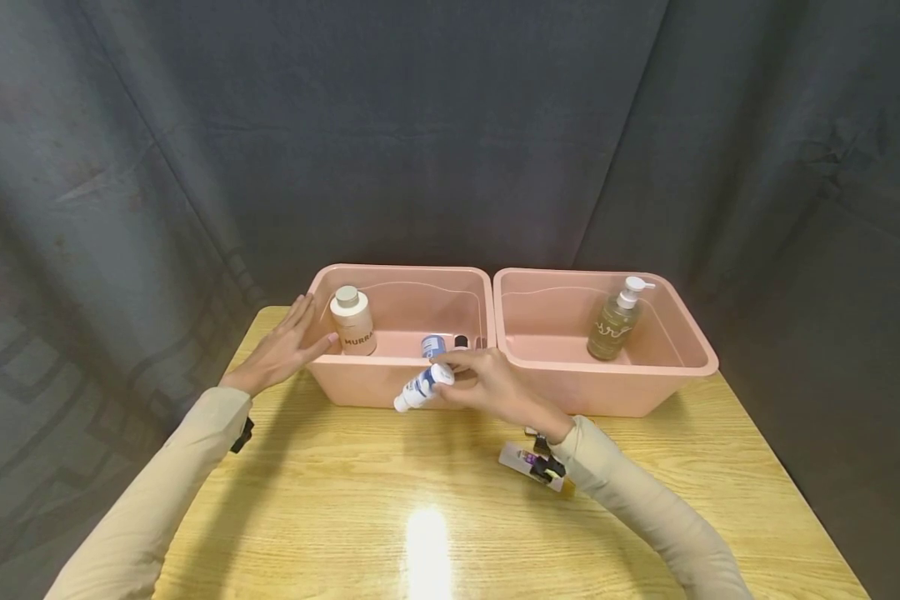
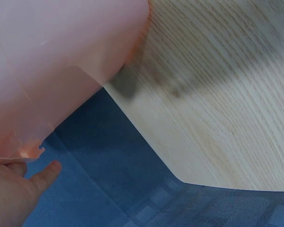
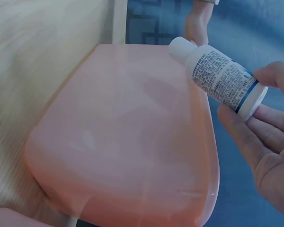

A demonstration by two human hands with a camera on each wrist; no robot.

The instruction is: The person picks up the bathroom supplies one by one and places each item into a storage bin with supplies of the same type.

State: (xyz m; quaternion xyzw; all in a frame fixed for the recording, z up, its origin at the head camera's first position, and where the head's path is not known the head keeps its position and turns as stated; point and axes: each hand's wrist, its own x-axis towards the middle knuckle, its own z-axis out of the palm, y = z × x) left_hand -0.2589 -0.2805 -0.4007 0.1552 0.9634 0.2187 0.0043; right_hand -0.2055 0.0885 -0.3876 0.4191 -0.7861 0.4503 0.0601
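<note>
One small white bottle tilts in front of the left pink bin, its base pinched by the right hand's fingers. The left hand, fingers straight and thumb apart, touches that bin's left rim. Two bins stand side by side on the surface: the left holds one larger white bottle, one blue-and-white container and one dark-capped item; the right bin, one pump bottle.

Dark grey curtain behind and on both sides, loose folds, faint seams. Wooden table: light yellowish top, visible grain, straight side edges, bright glare patch toward near side.
</note>
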